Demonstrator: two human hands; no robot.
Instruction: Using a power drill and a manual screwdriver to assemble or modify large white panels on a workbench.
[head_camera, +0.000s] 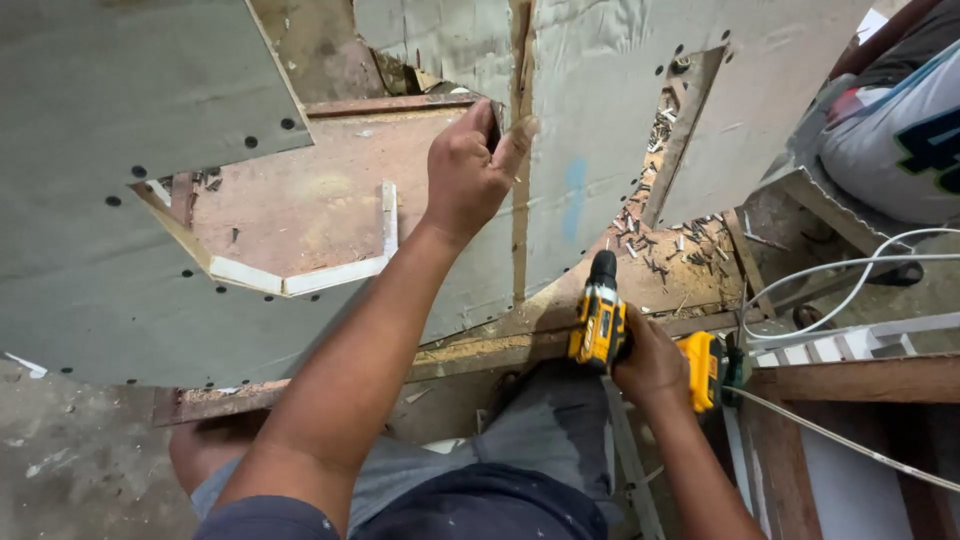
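Left hand (470, 170) pinching grey board (600, 150) edge at upper centre, fingers pressed together. Right hand (652, 362) wrapping yellow drill (600, 320), bit tipping toward loose screws (660, 250). Advisable: holding board flat, keeping drill square.

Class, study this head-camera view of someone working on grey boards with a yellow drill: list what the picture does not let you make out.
- Drill grip and trigger: head view, covered by the right hand.
- Left hand fingertips: curled over the grey board edge, anything pinched is hidden.
- Loose screws: too small to count.
- Person at upper right: cut off by the frame edge.
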